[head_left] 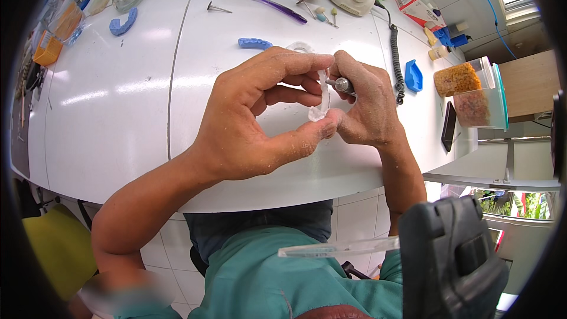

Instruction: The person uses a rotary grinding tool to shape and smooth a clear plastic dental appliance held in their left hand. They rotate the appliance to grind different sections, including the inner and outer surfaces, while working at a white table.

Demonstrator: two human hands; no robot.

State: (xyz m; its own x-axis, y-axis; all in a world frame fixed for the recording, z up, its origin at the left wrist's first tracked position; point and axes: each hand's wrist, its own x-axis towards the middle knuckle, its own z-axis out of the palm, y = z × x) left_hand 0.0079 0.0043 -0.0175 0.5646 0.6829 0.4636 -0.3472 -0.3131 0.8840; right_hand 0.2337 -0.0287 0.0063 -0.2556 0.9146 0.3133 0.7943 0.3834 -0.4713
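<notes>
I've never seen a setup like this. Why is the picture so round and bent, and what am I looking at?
There is no machine arm here: these are a person's own two bare hands. A wide fisheye camera worn on the head looks down at them, so straight edges bend toward the rim.

The left hand holds a clear, curved piece between fingers and thumb. The right hand grips a slim metal-ended tool pointed at it. Pale specks dust both hands.

On the white table lie a blue arch, a second blue piece, a purple stick-like tool and a small blue tray.
</notes>
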